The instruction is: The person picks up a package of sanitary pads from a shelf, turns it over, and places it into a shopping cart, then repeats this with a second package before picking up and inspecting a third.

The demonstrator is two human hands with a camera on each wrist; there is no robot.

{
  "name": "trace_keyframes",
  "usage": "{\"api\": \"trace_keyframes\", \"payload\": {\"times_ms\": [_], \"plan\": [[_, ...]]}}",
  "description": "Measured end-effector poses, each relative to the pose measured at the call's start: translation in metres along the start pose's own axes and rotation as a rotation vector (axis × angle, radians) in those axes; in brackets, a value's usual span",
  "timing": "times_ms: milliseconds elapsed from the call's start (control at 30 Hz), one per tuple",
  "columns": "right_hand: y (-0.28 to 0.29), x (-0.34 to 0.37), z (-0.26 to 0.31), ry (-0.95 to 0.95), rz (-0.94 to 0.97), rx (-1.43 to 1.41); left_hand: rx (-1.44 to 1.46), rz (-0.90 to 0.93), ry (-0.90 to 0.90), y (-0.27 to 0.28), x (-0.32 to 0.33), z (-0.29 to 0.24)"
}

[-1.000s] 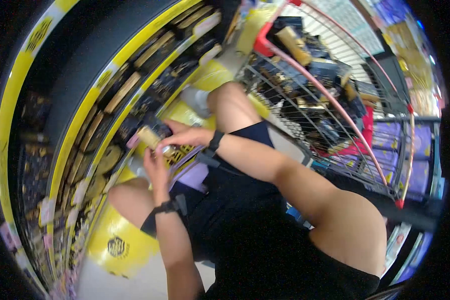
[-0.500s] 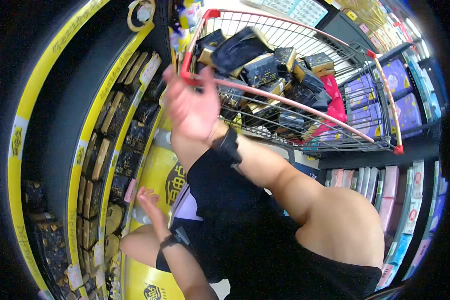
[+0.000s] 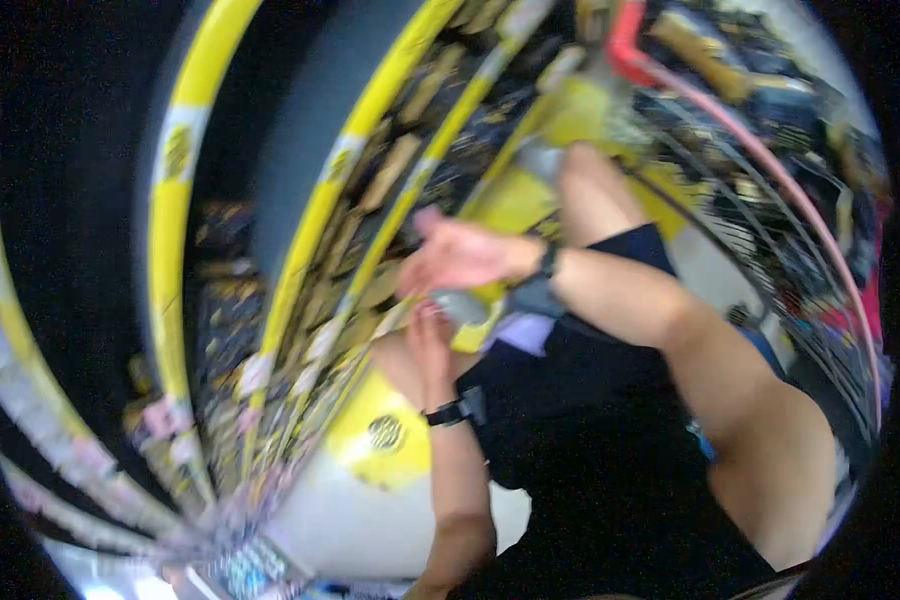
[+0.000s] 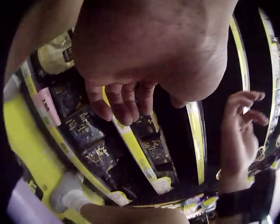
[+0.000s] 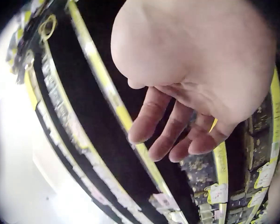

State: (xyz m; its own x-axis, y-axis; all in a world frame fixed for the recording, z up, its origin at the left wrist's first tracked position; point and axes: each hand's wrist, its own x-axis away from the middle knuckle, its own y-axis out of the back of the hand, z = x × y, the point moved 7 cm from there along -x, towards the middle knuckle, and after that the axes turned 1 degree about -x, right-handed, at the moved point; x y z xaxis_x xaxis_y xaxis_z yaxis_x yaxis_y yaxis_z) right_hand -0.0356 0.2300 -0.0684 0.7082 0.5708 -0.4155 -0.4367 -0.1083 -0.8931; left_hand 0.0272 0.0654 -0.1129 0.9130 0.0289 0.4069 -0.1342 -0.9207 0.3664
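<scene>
Both hands are empty in front of the shelves. My right hand (image 3: pixel 470 255) stretches toward the lower shelf, its fingers loosely bent in the right wrist view. Close below it is my left hand (image 3: pixel 432 340); in the left wrist view its fingers hang relaxed. Beyond the hands, black packs with gold print (image 4: pixel 84 128) stand in rows on the shelf, behind a yellow edge strip (image 4: pixel 128 140). A pink price tag (image 4: pixel 46 106) sits on the lowest shelf edge. The head view is blurred.
A shopping cart with a pink-red rail (image 3: pixel 760 150) stands at the upper right, heaped with black and gold packs (image 3: pixel 785 100). Yellow floor covering (image 3: pixel 385 400) runs along the shelf foot. The bent knees flank the hands.
One second ago both hands held a black and gold pack. Half a second ago the right hand was empty beside the cart; now it is back at the shelf near the left hand. The view has swung shelfward.
</scene>
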Motion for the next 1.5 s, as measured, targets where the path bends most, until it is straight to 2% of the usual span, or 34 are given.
{"api": "trace_keyframes", "payload": {"times_ms": [67, 100, 133, 200, 267, 300, 400, 467, 533, 600, 633, 667, 700, 733, 767, 867, 967, 1033, 1100, 1200, 1267, 1367, 1467, 1500], "plan": [[0.047, 0.015, 0.009, -0.026, -0.204, -0.021, 0.325, -0.023, -0.039, 0.018, -0.001, 0.000], [0.082, 0.019, 0.010, -0.013, -0.404, 0.211, 0.292, -0.034, -0.078, 0.034, -0.006, -0.002], [0.069, 0.020, 0.028, 0.079, -0.313, 0.466, 0.263, -0.023, -0.118, 0.038, -0.008, -0.009], [0.060, 0.014, 0.034, 0.042, -0.344, 0.376, 0.118, 0.004, -0.179, 0.048, -0.016, -0.028], [0.062, 0.012, 0.039, 0.105, -0.288, 0.270, -0.112, 0.018, -0.243, 0.057, -0.028, -0.064], [0.063, 0.011, 0.046, 0.138, -0.250, 0.328, -0.210, -0.034, -0.368, 0.066, -0.037, -0.081], [0.070, 0.009, 0.050, 0.132, -0.378, 0.245, -0.476, -0.077, -0.488, 0.080, -0.051, -0.150], [0.079, 0.004, 0.053, 0.151, -0.372, 0.211, -0.732, -0.130, -0.663, 0.075, -0.054, -0.212], [0.076, 0.001, 0.057, 0.222, -0.329, 0.195, -0.871, -0.190, -0.753, 0.095, -0.082, -0.242], [0.075, -0.002, 0.061, 0.184, -0.341, 0.269, -0.958, -0.272, -0.832, 0.113, -0.108, -0.270], [0.069, -0.003, 0.061, 0.186, -0.379, 0.330, -1.079, -0.367, -0.788, 0.122, -0.117, -0.281], [0.064, -0.004, 0.063, 0.186, -0.418, 0.389, -1.405, -0.589, -0.633, 0.129, -0.124, -0.289], [0.064, -0.006, 0.065, 0.100, -0.475, 0.522, -1.469, -0.623, -0.489, 0.141, -0.139, -0.293], [0.063, -0.008, 0.064, 0.043, -0.456, 0.582, -1.525, -0.656, -0.347, 0.159, -0.159, -0.295], [0.064, -0.009, 0.061, -0.014, -0.437, 0.643, -1.363, -0.507, -0.329, 0.182, -0.186, -0.291], [0.059, -0.013, 0.056, -0.162, -0.380, 0.713, -1.382, -0.452, -0.220, 0.205, -0.231, -0.287], [0.067, -0.018, 0.050, -0.202, -0.359, 0.748, -1.510, -0.269, -0.357, 0.172, -0.227, -0.296], [0.081, -0.026, 0.036, -0.195, -0.308, 0.815, -1.548, -0.282, -0.605, 0.196, -0.248, -0.289], [0.079, -0.031, 0.031, -0.186, -0.264, 0.877, -1.567, -0.292, -0.723, 0.190, -0.247, -0.297], [0.079, -0.032, 0.027, -0.258, -0.261, 0.936, -1.574, -0.300, -0.617, 0.137, -0.208, -0.319], [0.089, -0.032, 0.024, -0.263, -0.286, 0.987, -1.562, -0.285, -0.468, 0.122, -0.203, -0.322], [0.092, -0.026, 0.030, -0.240, -0.315, 1.056, -1.637, -0.315, -0.679, 0.088, -0.166, -0.333], [0.085, -0.015, 0.051, -0.218, -0.378, 1.118, -1.733, -0.432, -0.868, 0.036, -0.096, -0.351], [0.082, -0.011, 0.062, -0.226, -0.389, 1.147, -1.740, -0.416, -0.975, 0.023, -0.073, -0.353]]}}
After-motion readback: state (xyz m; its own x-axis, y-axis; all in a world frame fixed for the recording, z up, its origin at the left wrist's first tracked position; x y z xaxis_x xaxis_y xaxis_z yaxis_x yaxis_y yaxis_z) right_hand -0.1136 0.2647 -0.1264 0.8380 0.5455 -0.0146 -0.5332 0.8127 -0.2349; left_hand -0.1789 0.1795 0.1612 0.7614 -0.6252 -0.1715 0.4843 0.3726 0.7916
